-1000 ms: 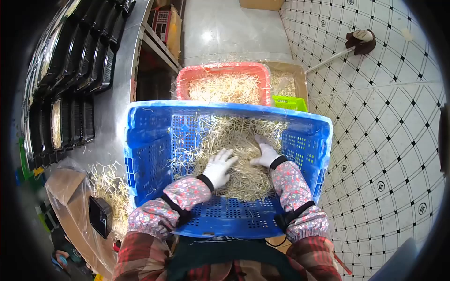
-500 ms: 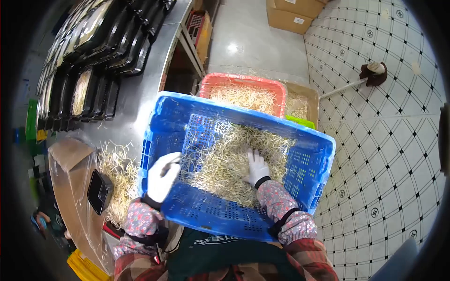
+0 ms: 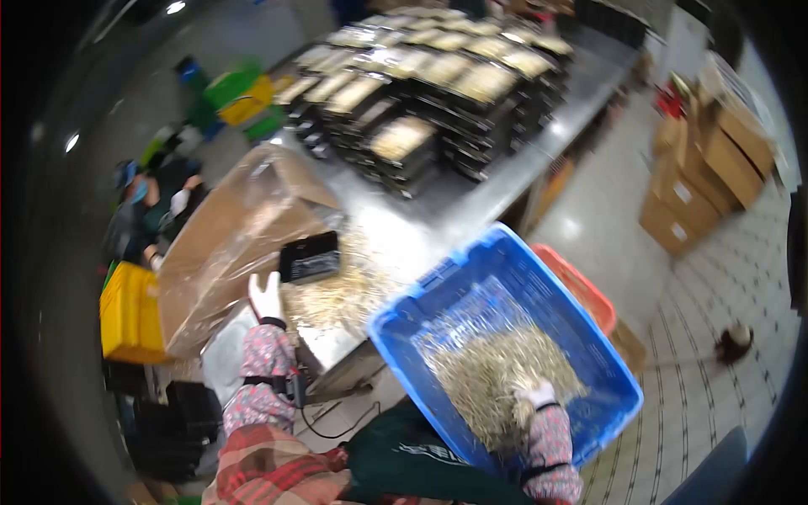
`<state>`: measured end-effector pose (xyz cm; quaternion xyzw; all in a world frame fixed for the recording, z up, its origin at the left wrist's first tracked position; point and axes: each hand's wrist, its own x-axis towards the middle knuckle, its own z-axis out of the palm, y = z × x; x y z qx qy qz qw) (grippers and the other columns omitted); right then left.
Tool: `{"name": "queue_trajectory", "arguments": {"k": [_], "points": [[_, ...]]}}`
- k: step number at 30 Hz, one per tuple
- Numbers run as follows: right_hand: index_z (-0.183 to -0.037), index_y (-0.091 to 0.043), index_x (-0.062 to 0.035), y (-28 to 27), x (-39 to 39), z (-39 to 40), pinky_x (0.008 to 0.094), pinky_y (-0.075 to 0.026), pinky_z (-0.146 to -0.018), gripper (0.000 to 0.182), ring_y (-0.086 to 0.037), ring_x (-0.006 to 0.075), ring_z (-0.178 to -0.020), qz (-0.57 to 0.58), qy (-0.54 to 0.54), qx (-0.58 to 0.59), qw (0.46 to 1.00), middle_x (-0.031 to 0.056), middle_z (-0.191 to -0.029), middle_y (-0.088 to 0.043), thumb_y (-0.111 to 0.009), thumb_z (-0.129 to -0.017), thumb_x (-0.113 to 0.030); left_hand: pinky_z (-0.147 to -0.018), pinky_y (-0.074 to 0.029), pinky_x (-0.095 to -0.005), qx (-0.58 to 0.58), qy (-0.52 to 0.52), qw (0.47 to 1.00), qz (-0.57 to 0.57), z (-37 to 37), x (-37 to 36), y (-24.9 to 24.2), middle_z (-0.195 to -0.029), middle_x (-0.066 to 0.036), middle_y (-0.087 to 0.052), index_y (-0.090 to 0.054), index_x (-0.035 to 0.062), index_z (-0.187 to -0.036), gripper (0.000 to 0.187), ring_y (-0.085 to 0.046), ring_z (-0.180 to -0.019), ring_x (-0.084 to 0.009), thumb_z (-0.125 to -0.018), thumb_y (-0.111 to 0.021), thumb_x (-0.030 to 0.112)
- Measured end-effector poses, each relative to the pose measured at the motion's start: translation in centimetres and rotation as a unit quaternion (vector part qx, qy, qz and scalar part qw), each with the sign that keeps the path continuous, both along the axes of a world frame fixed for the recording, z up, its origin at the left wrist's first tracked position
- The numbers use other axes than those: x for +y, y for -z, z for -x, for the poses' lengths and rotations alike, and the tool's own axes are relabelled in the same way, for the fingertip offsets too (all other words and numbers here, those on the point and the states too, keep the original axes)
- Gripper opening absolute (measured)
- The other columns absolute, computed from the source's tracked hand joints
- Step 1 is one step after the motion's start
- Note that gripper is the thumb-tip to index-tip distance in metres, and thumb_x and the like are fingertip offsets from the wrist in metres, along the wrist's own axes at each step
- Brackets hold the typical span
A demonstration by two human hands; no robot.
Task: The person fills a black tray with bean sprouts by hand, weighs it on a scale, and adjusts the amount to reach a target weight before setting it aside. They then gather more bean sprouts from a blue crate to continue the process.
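My left hand (image 3: pixel 266 297), in a white glove, is beside a black plastic tray (image 3: pixel 310 257) on the metal table, fingers apart and holding nothing. Pale sprouts (image 3: pixel 345 293) lie loose around that tray. In the blue crate (image 3: pixel 401 324) at the lower right is a heap of thin sprouts (image 3: pixel 480 374). My right hand (image 3: pixel 536 394), also gloved, reaches into this heap with its fingers curled round some of the sprouts. Its fingertips are partly hidden and blurred.
Stacks of packed trays (image 3: pixel 404 139) cover the table's far part. A cardboard box with plastic film (image 3: pixel 223 236) stands left of the tray, near a yellow crate (image 3: pixel 133 313). A red basket (image 3: pixel 581 286) is behind the blue crate. Another person (image 3: pixel 139 210) is at the far left.
The view has swung left. My left hand has moved from over the blue crate to beside the black tray. My right hand, earlier spread on the sprouts, has closed on some.
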<state>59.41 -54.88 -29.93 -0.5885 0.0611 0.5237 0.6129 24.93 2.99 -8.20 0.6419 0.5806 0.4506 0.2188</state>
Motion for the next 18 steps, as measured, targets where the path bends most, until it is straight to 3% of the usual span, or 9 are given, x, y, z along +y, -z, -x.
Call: {"name": "queue_trajectory", "arguments": {"k": [1,2,6,9,11,13,15,16,18], "points": [[-0.112,-0.064,-0.0012,-0.4,-0.8,0.3,0.0364,-0.052,-0.086,0.054,-0.066,0.0236,-0.092,0.184,-0.166,-0.299,0.921,0.0116,-0.101,-0.070,-0.085,-0.064,-0.013,-0.112,-0.027,-0.0397,-0.159,0.008,0.987,0.002,1.0,0.7,0.9,-0.143,-0.024,-0.041,-0.039,-0.0092,-0.137,0.075,-0.038,-0.133,-0.0312,-0.080,-0.076,0.025],[-0.112,-0.063,-0.0002,-3.0,-0.8,0.9,0.0360,-0.053,-0.082,0.051,-0.066,0.0226,-0.089,0.136,-0.088,-0.236,0.958,0.0113,-0.101,-0.069,-0.082,-0.065,-0.008,-0.112,-0.028,-0.0396,-0.089,-0.013,0.995,0.036,0.0,-0.2,0.2,-0.143,-0.024,-0.041,-0.038,-0.0089,-0.137,0.077,-0.038,-0.133,-0.0313,-0.080,-0.077,0.026],[-0.111,-0.063,-0.0001,-7.0,0.5,2.4,0.0320,-0.052,-0.074,0.048,-0.065,0.0183,-0.082,0.048,0.067,-0.111,0.990,0.0073,-0.097,-0.069,-0.077,-0.066,0.002,-0.101,-0.039,-0.0370,-0.188,-0.026,0.972,0.138,1.2,2.3,2.7,-0.128,-0.022,-0.053,-0.044,-0.0093,-0.132,0.081,-0.051,-0.117,-0.0275,-0.077,-0.078,0.039],[-0.113,-0.061,0.0016,-4.5,0.1,3.5,0.0340,-0.053,-0.080,0.058,-0.067,0.0194,-0.089,0.083,-0.152,-0.232,0.957,0.0093,-0.102,-0.070,-0.084,-0.060,-0.003,-0.075,-0.046,-0.0334,-0.162,-0.001,0.955,0.248,0.9,4.9,5.1,-0.079,-0.006,-0.060,-0.064,-0.0037,-0.100,0.056,-0.054,-0.075,-0.0179,-0.079,-0.074,0.047],[-0.115,-0.059,0.0034,-4.6,0.0,3.8,0.0336,-0.053,-0.081,0.064,-0.067,0.0196,-0.089,0.113,-0.171,-0.248,0.947,0.0111,-0.102,-0.070,-0.086,-0.057,-0.004,-0.075,-0.049,-0.0407,0.195,0.052,0.978,0.045,0.2,5.2,5.8,-0.080,-0.015,-0.067,-0.070,0.0094,-0.083,0.034,-0.064,-0.080,-0.0321,-0.080,-0.067,0.043],[-0.117,-0.057,0.0052,-4.7,0.5,3.0,0.0332,-0.053,-0.082,0.070,-0.067,0.0198,-0.089,0.150,-0.187,-0.261,0.935,0.0128,-0.102,-0.070,-0.088,-0.054,-0.004,-0.077,-0.049,-0.0440,0.371,0.111,0.922,-0.015,0.2,5.6,6.3,-0.084,-0.017,-0.068,-0.070,0.0103,-0.086,0.029,-0.063,-0.082,-0.0368,-0.078,-0.064,0.038],[-0.116,-0.055,0.0080,-4.8,1.2,1.6,0.0326,-0.053,-0.081,0.071,-0.067,0.0201,-0.087,0.144,-0.153,-0.293,0.933,0.0136,-0.101,-0.069,-0.088,-0.054,-0.005,-0.077,-0.049,-0.0379,0.273,0.037,0.959,0.068,-1.2,6.6,7.1,-0.082,-0.015,-0.068,-0.070,0.0089,-0.091,0.026,-0.064,-0.080,-0.0311,-0.075,-0.066,0.029],[-0.116,-0.055,0.0093,-12.4,3.7,2.6,0.0325,-0.053,-0.081,0.071,-0.066,0.0202,-0.087,0.050,-0.123,-0.236,0.963,0.0137,-0.100,-0.069,-0.088,-0.056,-0.007,-0.079,-0.049,-0.0306,-0.033,0.005,0.995,0.095,-3.0,3.1,2.9,-0.082,-0.011,-0.067,-0.069,0.0044,-0.098,0.029,-0.063,-0.080,-0.0223,-0.071,-0.068,0.015],[-0.115,-0.056,0.0064,-13.9,5.8,1.3,0.0321,-0.053,-0.082,0.068,-0.066,0.0193,-0.088,0.010,-0.158,-0.306,0.939,0.0127,-0.103,-0.068,-0.087,-0.057,-0.006,-0.083,-0.048,-0.0297,-0.261,0.037,0.964,-0.018,-4.7,1.8,2.2,-0.095,-0.009,-0.065,-0.062,-0.0033,-0.110,0.043,-0.058,-0.080,-0.0179,-0.067,-0.059,-0.007]]}}
